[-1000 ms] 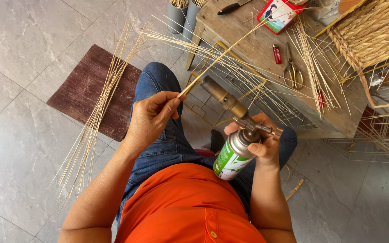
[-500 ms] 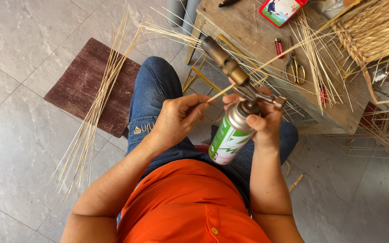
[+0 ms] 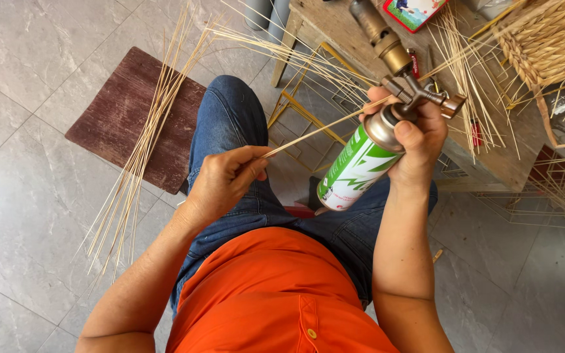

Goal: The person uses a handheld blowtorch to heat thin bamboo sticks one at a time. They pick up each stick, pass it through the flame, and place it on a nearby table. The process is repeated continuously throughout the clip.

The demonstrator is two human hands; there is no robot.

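Note:
My right hand [image 3: 416, 147] grips a green and white gas canister [image 3: 354, 168] with a brass torch head [image 3: 387, 46] that points up and away over the wooden table. My left hand [image 3: 225, 180] pinches the near end of a thin bamboo stick [image 3: 308, 133]. The stick runs up to the right, past the torch valve, toward the woven basket [image 3: 550, 39]. I sit in blue jeans and an orange shirt, with both hands above my lap.
A bundle of thin sticks [image 3: 142, 147] lies across a dark wooden board [image 3: 122, 111] on the tiled floor at left. The wooden table [image 3: 511, 167] ahead carries loose sticks, scissors, a small red item and a colourful box [image 3: 413, 12]. Yellow wire frames [image 3: 295, 108] stand beneath it.
My right hand has raised the canister up and to the right, closer to the table. My left hand has dropped lower and left, still holding the stick.

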